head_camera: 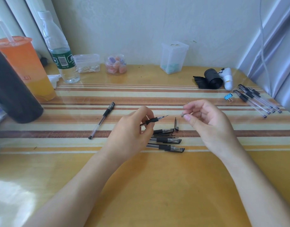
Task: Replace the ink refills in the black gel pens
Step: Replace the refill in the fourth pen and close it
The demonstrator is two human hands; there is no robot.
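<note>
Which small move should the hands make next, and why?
Probably the right hand should drop the small piece it pinches and take the loose cap from the table. The pen in the left hand shows a bare tip, and the cap lies close by.

— Left hand (134, 128)?
— Gripped a pen (155, 120) at its black sleeve, above the table (157, 185), bare tip pointing right.
— Right hand (205, 122)?
— Pinched a small piece (183, 114) between thumb and fingers, near that tip but apart from it. Too blurred to name.
— Below the hands?
— Spotted a loose cap (176, 124) and, near it, a heap (167, 141) of capped pens with thin refills (164, 136) among them.
— Farther out?
— Noted a lone pen (102, 120), capped, to the left, and a bundle (257, 102) far right, beside a blue clip (228, 97).
</note>
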